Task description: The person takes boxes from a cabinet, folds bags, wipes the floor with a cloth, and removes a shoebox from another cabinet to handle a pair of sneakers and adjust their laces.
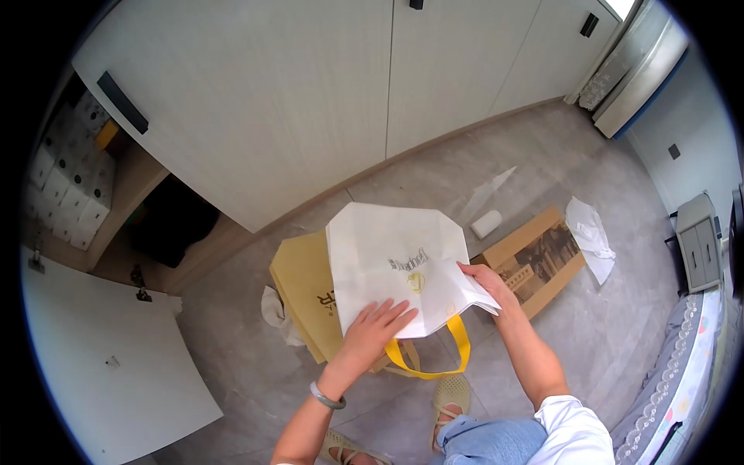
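Nearest lay two beige perforated shoes [451, 397], worn on two feet, on the wearer's side of one large white flat bag [387, 240] with dark lettering. One yellow strap handle [463, 345] looped from that bag's near edge. The left hand [377, 325], with one grey-green bangle [327, 396] at its wrist, rested on the bag's near left part, fingers spread and gripping nothing; the right hand [487, 285] pinched its near right corner. Partly covered by the bag, to its left, was a khaki bag [301, 291] with dark print (its edges looked layered, so I could not tell whether it was only one). Right of the white bag sat one brown cardboard box [531, 267] with a printed picture, and one small white block [487, 225]. Farther beyond it stood pale wood-grain cabinet doors [310, 101] bearing three black handles [122, 102].
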Available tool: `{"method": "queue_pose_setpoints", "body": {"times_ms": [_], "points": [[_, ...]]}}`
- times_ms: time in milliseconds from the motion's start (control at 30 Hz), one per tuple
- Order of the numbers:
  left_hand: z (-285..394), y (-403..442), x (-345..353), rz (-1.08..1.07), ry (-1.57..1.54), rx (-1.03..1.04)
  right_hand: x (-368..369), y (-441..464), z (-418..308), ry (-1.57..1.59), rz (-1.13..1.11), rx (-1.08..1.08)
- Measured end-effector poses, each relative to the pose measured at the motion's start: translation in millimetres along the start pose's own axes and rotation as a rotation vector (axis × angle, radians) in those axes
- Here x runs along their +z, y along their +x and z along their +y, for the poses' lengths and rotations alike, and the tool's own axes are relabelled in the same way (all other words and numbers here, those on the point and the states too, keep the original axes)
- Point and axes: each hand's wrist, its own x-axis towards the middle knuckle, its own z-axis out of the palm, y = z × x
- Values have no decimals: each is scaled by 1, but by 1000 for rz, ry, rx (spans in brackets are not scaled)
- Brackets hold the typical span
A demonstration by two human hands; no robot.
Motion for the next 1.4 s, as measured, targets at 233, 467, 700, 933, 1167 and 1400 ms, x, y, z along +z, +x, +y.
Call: {"method": "queue_pose_setpoints", "body": {"times_ms": [233, 467, 700, 933, 1167, 1400], "points": [[20, 13, -17, 188, -684, -565, 55, -34, 41, -199, -472, -260], [22, 22, 12, 211, -732, -380, 73, -43, 90, -351, -413, -341], [-2, 14, 5, 397, -1074, -816, 44, -23, 82, -548, -84, -447], [-21, 7, -69, 774, -767, -814, -18, -3, 65, -273, 214, -170], [17, 38, -82, 649, -490, -724, 32, -24, 81, -1457, 243, -1927], [21, 44, -81, 410, -186, -658, 18, 45, 10, -2138, 352, -471]]}}
